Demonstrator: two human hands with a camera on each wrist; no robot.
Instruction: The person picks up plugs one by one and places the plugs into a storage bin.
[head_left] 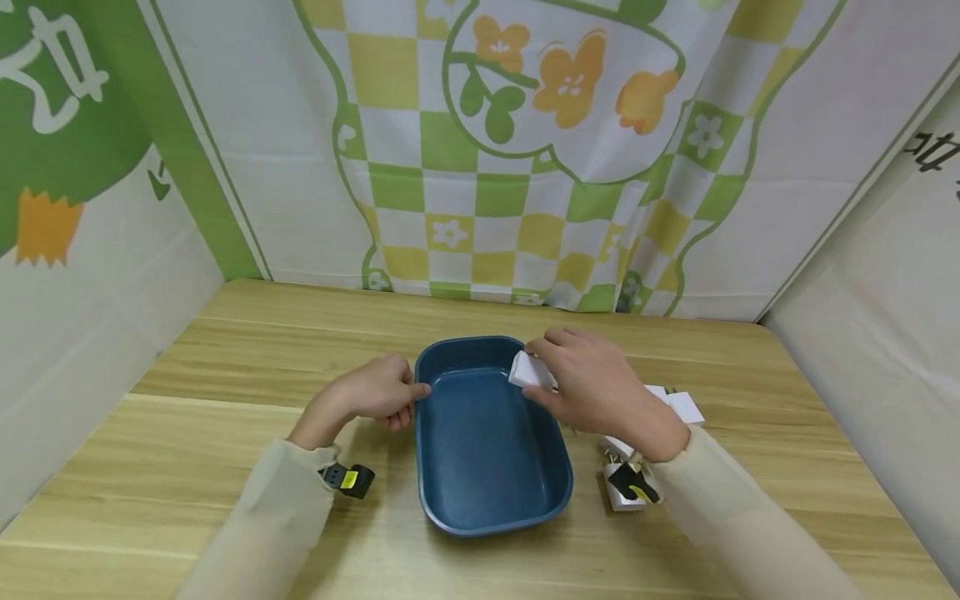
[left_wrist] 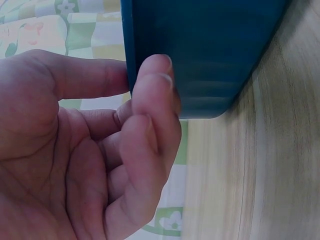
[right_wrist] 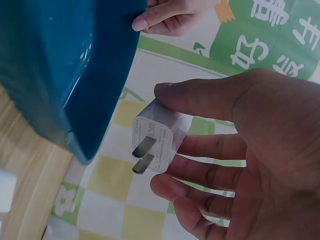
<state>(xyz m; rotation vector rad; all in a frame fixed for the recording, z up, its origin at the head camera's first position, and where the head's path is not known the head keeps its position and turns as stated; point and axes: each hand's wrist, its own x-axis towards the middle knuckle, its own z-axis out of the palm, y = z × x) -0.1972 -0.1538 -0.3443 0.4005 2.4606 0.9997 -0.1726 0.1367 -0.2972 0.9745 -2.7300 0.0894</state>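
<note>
A blue rectangular tub [head_left: 487, 450] stands on the wooden table, and its floor shows bare. My left hand [head_left: 382, 390] pinches the tub's left rim, thumb inside and curled fingers against the outer wall, as the left wrist view shows. Over the tub's far right corner, my right hand [head_left: 592, 379] holds a white plug-in charger [right_wrist: 159, 131] between thumb and fingers. Its two flat metal prongs [right_wrist: 144, 155] face away from the palm. Several more white chargers [head_left: 686, 407] lie on the table to the right, partly hidden beneath my right wrist.
The wooden table [head_left: 247, 367] extends around the tub. A patterned curtain [head_left: 487, 192] hangs behind its far edge, with printed cloth walls at left and right. One white charger [head_left: 624, 492] lies near my right wrist camera, right of the tub.
</note>
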